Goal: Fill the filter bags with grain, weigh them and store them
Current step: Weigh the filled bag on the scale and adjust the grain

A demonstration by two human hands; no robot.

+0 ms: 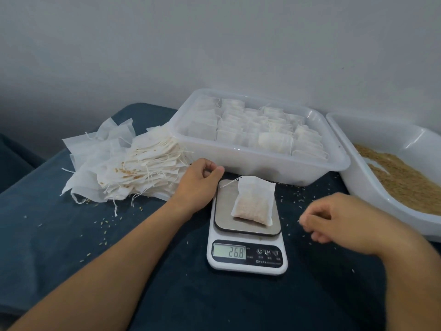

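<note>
A filled white filter bag lies on the steel plate of a small kitchen scale, whose display reads 26.8. My left hand hovers just left of the scale's far corner, fingers loosely curled and holding nothing. My right hand hangs to the right of the scale, blurred, fingers curled, nothing seen in it. A heap of flat unfilled filter bags lies to the left. A clear plastic storage tray behind the scale holds several filled bags. A white tub at the right holds brown grain.
Everything sits on a dark blue cloth surface strewn with loose grains around the scale and the bag heap. A pale wall stands right behind the trays. The grain tub's near rim lies close to my right hand.
</note>
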